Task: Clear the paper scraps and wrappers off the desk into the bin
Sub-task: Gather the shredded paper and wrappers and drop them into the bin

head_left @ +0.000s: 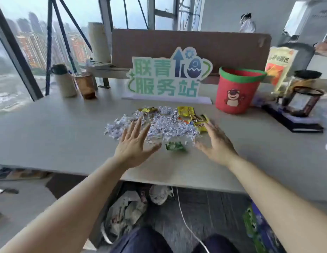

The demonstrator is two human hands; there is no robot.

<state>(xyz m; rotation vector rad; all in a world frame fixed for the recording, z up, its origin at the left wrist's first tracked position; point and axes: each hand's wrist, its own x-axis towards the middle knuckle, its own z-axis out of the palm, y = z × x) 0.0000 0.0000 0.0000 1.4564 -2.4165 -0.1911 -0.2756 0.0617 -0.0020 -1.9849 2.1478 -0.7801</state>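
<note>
We look down on a pale grey desk point(58, 128), where a heap of shredded white paper scraps point(159, 125) lies in the middle, with crumpled yellow snack wrappers point(188, 112) at its far and right edges and a small green wrapper point(174, 146) just in front. The left hand point(133, 145) and right hand point(217, 143) are spread with straight fingers — one at each near side of the heap, the green wrapper between them. A red fabric bin with a green rim and a bear picture point(237, 92) stands upright beyond the right hand — beside a green-and-white lettered sign point(168, 79).

Likely an office: desk point(49, 134), partition point(177, 42)
</note>
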